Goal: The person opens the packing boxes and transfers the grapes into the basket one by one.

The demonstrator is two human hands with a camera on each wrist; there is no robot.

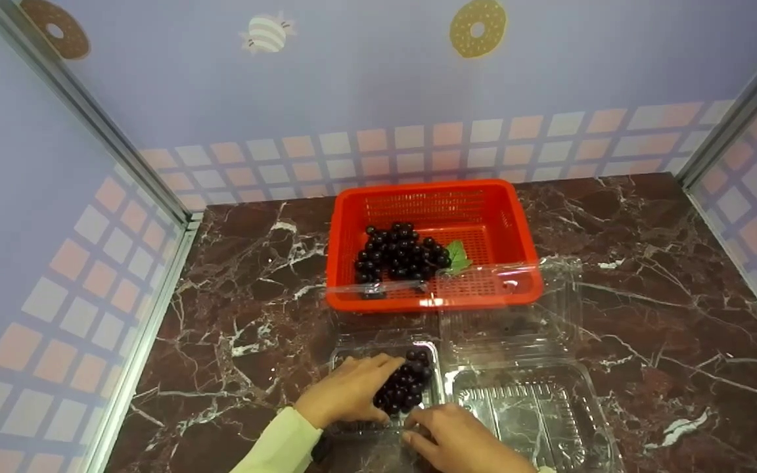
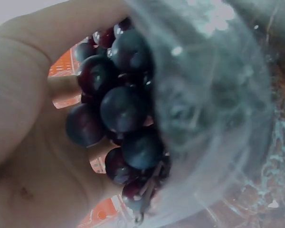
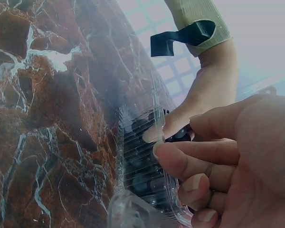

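My left hand (image 1: 352,387) is around the left side of a bunch of dark grapes (image 1: 408,384), its fingers on the far side and thumb on the near side. In the left wrist view the grapes (image 2: 123,109) lie against the curled fingers, with a stem end showing below. The bunch sits in a clear plastic clamshell box (image 1: 336,358) whose lid is folded back. At the box's front right corner is my right hand (image 1: 454,437); in the right wrist view its index fingertip is right at the rim (image 3: 161,137), thumb and index apart, other fingers loosely bent.
A second clear clamshell box (image 1: 536,417) lies open on the right, nothing inside. Behind stands a red plastic basket (image 1: 529,263) with more dark grapes (image 1: 398,253) and a green leaf (image 1: 457,256). The boxes' raised lids (image 1: 510,322) overlap its front. Panels flank the marbled table (image 1: 240,374).
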